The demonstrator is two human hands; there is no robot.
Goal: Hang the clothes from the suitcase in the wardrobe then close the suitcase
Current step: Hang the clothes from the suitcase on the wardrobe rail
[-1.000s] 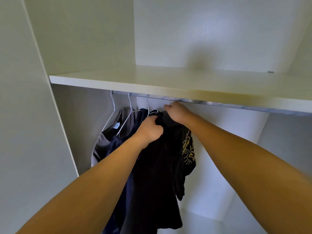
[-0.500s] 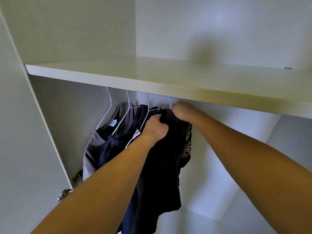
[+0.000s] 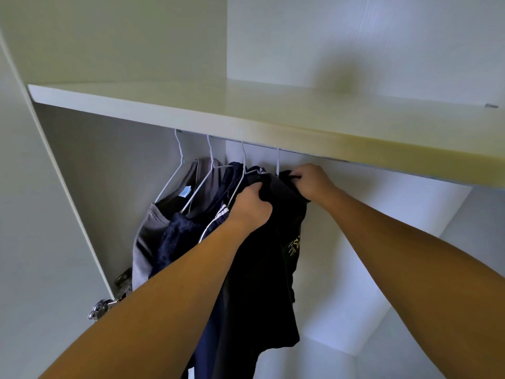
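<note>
Now the black T-shirt (image 3: pixel 262 269) hangs rightmost of four garments under the wardrobe shelf (image 3: pixel 246 116), much as half a second ago, though I see my right hand (image 3: pixel 311 183) has shifted from its hanger's hook to pinching the collar. My left hand (image 3: pixel 250 210) grips the shoulder fabric just beside it.
</note>
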